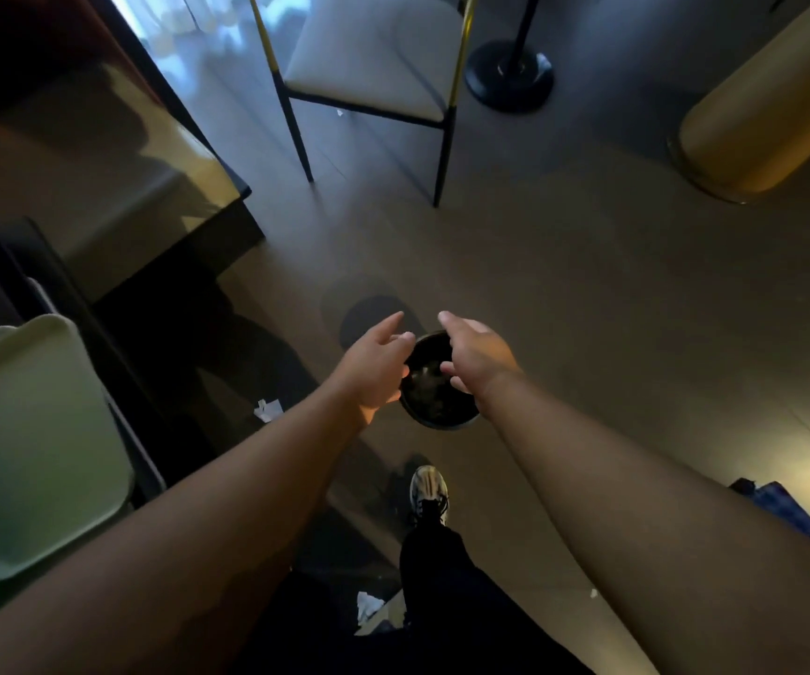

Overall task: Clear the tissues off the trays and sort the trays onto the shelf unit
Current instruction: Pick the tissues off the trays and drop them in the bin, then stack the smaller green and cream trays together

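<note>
Setting: dining venue, likely restaurant or cafeteria. Evidence: pale serving tray at left, glossy surface, cushioned chair with gold-black legs, queue-barrier post base, tissue scraps on floor.

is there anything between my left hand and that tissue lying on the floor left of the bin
Nothing visible. The left hand hangs open over the black bin; the tissue lies on bare floor to its lower left, with nothing between them.
</note>
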